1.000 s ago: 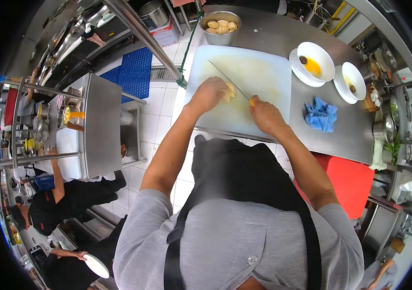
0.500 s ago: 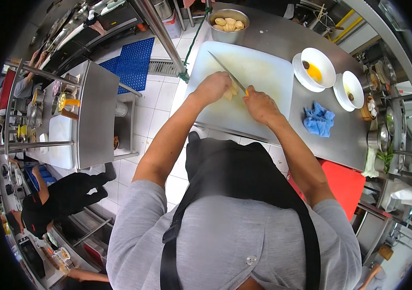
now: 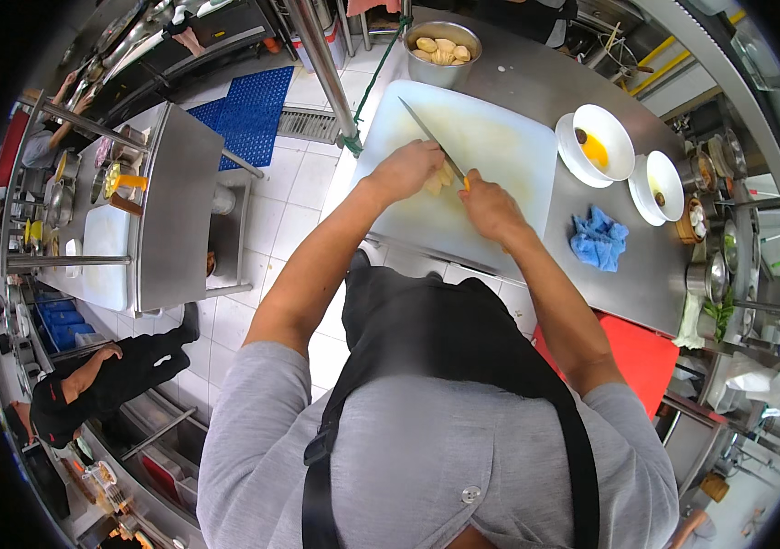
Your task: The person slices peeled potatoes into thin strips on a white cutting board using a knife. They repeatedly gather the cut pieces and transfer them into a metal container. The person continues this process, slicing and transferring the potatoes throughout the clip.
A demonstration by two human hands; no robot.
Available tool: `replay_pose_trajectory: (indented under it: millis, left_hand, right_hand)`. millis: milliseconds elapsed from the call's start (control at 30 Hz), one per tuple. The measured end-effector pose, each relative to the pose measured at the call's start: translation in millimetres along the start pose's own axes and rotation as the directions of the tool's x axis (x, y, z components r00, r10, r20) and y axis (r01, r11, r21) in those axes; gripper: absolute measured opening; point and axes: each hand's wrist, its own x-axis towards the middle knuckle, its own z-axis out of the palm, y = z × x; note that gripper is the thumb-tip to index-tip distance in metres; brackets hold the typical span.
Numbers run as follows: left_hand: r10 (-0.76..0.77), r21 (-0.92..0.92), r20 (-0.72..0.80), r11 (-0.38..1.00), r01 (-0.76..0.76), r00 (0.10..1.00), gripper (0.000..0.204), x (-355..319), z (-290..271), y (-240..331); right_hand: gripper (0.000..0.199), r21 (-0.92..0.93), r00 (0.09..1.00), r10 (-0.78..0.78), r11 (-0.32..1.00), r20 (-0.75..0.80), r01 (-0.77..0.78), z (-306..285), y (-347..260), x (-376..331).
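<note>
On the white board, your left hand curls over pale, cut-looking pieces while your right hand clasps the knife alongside, slicing seemingly partway done, whole-looking lumps waiting in the metal pot.

The left forearm slants up from left of centre to the upper middle of the frame, where the left hand turns palm down and inward, fingers curled. The right forearm rises from right of centre, leaning inward; the right hand is clenched, near the left one and slightly lower.
</note>
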Motion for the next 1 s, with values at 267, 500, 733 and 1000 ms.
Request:
replay_pose_trajectory:
  millis: [267,500,733,1000]
  left_hand:
    - [0.065,-0.028,-0.050,0.997,-0.066,0.997,0.007,3.9,-1.7,2.5]
    - [0.005,-0.059,-0.045,0.998,-0.008,0.999,0.009,-0.4,2.5,1.4]
    - [0.000,-0.059,-0.061,0.998,-0.004,0.998,0.009,-4.2,4.9,-2.4]
    - [-0.005,-0.061,-0.097,0.998,-0.001,0.995,0.006,-1.8,8.7,-7.4]
  right_hand:
    - [0.035,-0.020,0.998,-0.021,1.000,-0.053,0.020,25.8,20.3,16.5]
    - [0.035,-0.009,1.000,0.023,1.000,0.002,-0.023,7.9,8.9,5.9]
    - [0.034,-0.023,0.999,0.024,0.999,0.033,-0.023,5.3,2.5,2.2]
    - [0.034,-0.059,1.000,-0.019,0.998,-0.005,0.019,15.4,13.8,13.4]
